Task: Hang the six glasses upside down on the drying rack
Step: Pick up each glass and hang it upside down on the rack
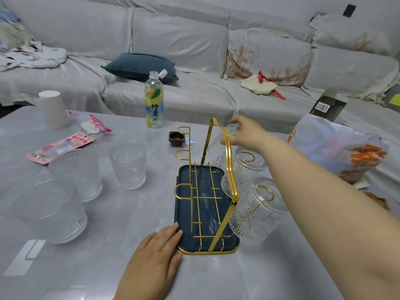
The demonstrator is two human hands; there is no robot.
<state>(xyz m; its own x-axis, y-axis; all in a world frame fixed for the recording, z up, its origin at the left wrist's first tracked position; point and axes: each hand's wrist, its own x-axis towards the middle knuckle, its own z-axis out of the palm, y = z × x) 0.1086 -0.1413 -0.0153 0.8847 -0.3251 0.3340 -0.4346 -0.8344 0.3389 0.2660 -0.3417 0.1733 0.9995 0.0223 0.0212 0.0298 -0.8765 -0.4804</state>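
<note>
Left hand [154,254] nearest me, flat on the desk [108,267], fingers spread and together-ish, fingertips touching the near left corner of the drying rack's dark tray [184,239]. Holding nothing. Gold wire drying rack [229,169] stands mid-desk. My right hand [244,132] reaches over the rack's handle, fingers closed around an upside-down glass [223,152] at the far right hook. Two more glasses hang inverted on the right side: middle one [249,167] and near one [257,213]. Left-side hooks [183,191] are bare. Three upright glasses sit on the desk to the left: far one [128,165], middle one [76,174], near one [50,210]. Behind the rack I see a lemon water bottle [154,100], cap flipped open, and a small brown dish [176,138].
</note>
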